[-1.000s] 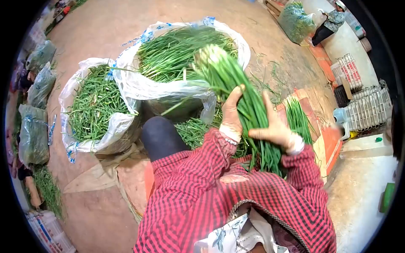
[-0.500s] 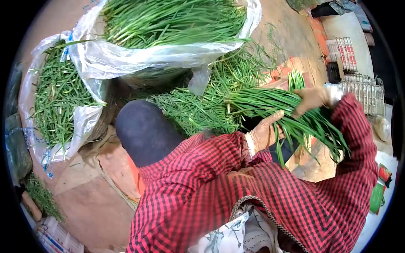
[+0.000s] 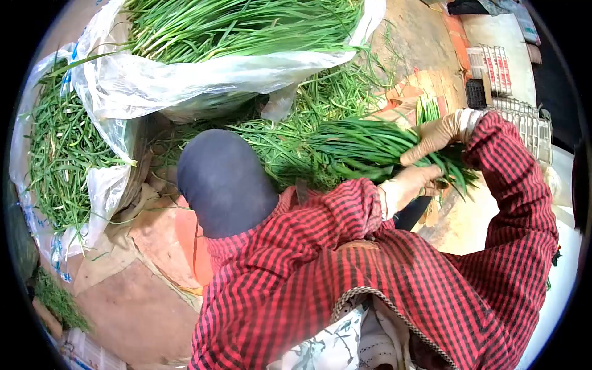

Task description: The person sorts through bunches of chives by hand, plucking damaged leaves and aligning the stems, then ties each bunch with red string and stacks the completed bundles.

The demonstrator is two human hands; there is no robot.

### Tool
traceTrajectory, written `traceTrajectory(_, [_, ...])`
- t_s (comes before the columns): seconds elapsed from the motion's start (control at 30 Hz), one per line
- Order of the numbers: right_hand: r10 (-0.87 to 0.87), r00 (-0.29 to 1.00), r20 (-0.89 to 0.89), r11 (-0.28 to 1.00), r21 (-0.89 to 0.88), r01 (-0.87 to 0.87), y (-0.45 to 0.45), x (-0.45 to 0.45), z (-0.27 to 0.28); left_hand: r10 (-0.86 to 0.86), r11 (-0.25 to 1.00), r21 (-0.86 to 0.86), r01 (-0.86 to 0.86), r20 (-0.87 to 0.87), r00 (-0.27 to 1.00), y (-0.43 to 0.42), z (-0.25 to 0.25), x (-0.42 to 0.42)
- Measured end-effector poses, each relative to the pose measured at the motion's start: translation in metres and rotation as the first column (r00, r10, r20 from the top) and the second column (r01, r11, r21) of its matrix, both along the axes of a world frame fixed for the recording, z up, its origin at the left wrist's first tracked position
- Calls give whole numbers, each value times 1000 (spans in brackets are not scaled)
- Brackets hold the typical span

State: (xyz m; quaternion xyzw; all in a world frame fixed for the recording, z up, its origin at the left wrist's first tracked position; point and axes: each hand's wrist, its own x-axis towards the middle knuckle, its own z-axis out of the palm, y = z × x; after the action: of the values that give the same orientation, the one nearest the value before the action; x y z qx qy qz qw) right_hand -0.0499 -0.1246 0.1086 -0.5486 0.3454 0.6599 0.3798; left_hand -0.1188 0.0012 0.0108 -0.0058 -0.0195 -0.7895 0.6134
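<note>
A bunch of garlic chives (image 3: 364, 145) lies across in front of me, its one end pointing left and its leaf tips to the right. From above, my right hand (image 3: 436, 137), in a pale glove, grips the bunch with fingers bent over it. Close below, my gloved left hand (image 3: 410, 187) is closed around the leaves near the tips, some of its fingers hidden. Beneath and to the left spreads a heap of loose chive leaves (image 3: 277, 145). Just behind the right hand, a smaller upright bundle of chives (image 3: 427, 111) shows its pale ends.
A large clear plastic bag (image 3: 203, 83) full of long chives (image 3: 246, 28) stands at the back. Left of it, another bag (image 3: 102, 203) holds short trimmings (image 3: 65, 154). My dark-clad knee (image 3: 225, 182) rises beside the heap. White wire racks (image 3: 524, 123) stand at right.
The bunch's left end has swung left and down onto the loose heap. My right hand has come down onto the leaves, and my left hand has moved right along them.
</note>
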Motion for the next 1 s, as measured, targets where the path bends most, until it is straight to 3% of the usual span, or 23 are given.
traceTrajectory(0.03, [-29,994,-101,991,-130,16,5,-11,0,-17,999,-26,19,95,995,2,5,-6])
traceTrajectory(0.07, [37,998,-43,988,-148,-43,7,-21,-5,-30,998,-51,41,190,981,2,9,-13])
traceTrajectory(0.13, [234,972,-31,939,-253,-234,11,-35,-12,-27,996,-74,42,188,982,5,9,-26])
traceTrajectory(0.23, [632,761,146,736,-420,-531,-4,-39,-19,157,988,-42,-152,308,938,19,17,-21])
traceTrajectory(0.27, [676,720,155,696,-454,-556,-14,-40,-16,217,973,-142,-184,279,935,20,19,-12])
traceTrajectory(0.3, [718,677,160,654,-489,-578,-22,-38,-12,160,985,-116,-130,304,939,18,14,-7])
traceTrajectory(0.37, [692,721,-46,365,-838,-405,-28,-38,-6,128,991,-96,-97,404,906,12,-7,0])
traceTrajectory(0.4, [695,718,-41,363,-842,-400,-18,-35,-2,56,998,-15,-54,391,919,15,-11,8])
traceTrajectory(0.43, [791,610,47,454,-712,-535,-6,-38,3,61,997,-68,-38,385,921,13,-28,9])
traceTrajectory(0.47, [777,614,135,522,-682,-512,-14,-33,11,60,992,-123,-14,378,924,12,-44,8])
traceTrajectory(0.5, [754,619,220,589,-643,-490,-19,-25,19,-67,996,86,39,351,934,26,-29,20])
traceTrajectory(0.53, [725,685,69,352,-893,-282,-26,-12,32,-85,996,53,70,370,925,25,-34,21])
traceTrajectory(0.6, [749,643,-162,291,-792,-537,-17,1,41,-86,996,8,86,213,973,25,-43,18])
traceTrajectory(0.63, [840,530,114,456,-679,-575,1,-5,51,-88,996,11,87,217,972,26,-46,18])
traceTrajectory(0.67, [835,538,115,460,-681,-569,-8,-6,51,-76,996,-48,80,84,994,28,-44,21])
traceTrajectory(0.73, [659,712,243,604,-735,-308,-41,-12,50,-58,989,-144,38,-137,989,22,-51,17])
traceTrajectory(0.77, [795,524,306,391,-918,-57,-42,-14,53,-45,987,-163,18,-165,985,23,-50,15])
traceTrajectory(0.8, [701,702,121,331,-928,-170,-45,-8,54,-11,983,-182,-24,-189,982,20,-50,19])
traceTrajectory(0.87, [622,750,224,635,-705,-315,-21,-22,65,-23,996,-92,3,-217,976,18,-53,19])
traceTrajectory(0.9, [541,809,228,692,-668,-275,-14,-34,55,6,997,-77,-20,-170,985,17,-51,23])
traceTrajectory(0.93, [639,725,256,601,-754,-264,9,-35,61,68,995,-66,-78,-142,988,20,-43,28])
traceTrajectory(1.0, [666,685,296,556,-809,-191,30,-60,48,69,997,-12,-74,-258,964,13,-53,29])
